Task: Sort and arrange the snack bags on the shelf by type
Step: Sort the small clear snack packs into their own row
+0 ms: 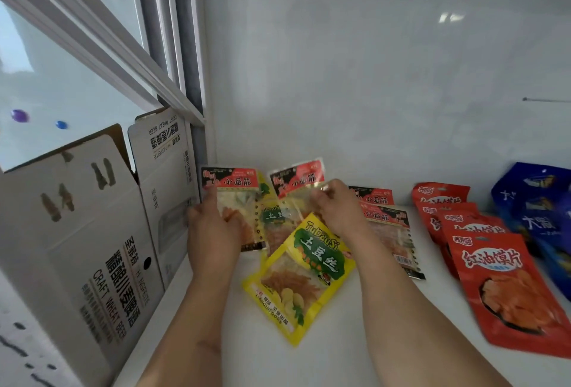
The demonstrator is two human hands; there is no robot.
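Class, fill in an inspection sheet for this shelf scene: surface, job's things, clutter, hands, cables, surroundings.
Surface: white shelf, bags spread across it.
Job's things: yellow potato-shred bags centre; red-black gluten bags behind; red bun-chip bags right; blue bags far right.
Clutter: nothing seen.
Hands: left hand holds one gluten bag; right hand pinches another.
Cables: nothing seen.
Surroundings: beer cartons left; white wall behind; window upper left.

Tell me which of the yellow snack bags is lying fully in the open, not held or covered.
The front yellow bag, nearest the camera, lying tilted on the shelf between the arms. The other yellow bag sits behind it, half hidden under the clear bags in both hands.
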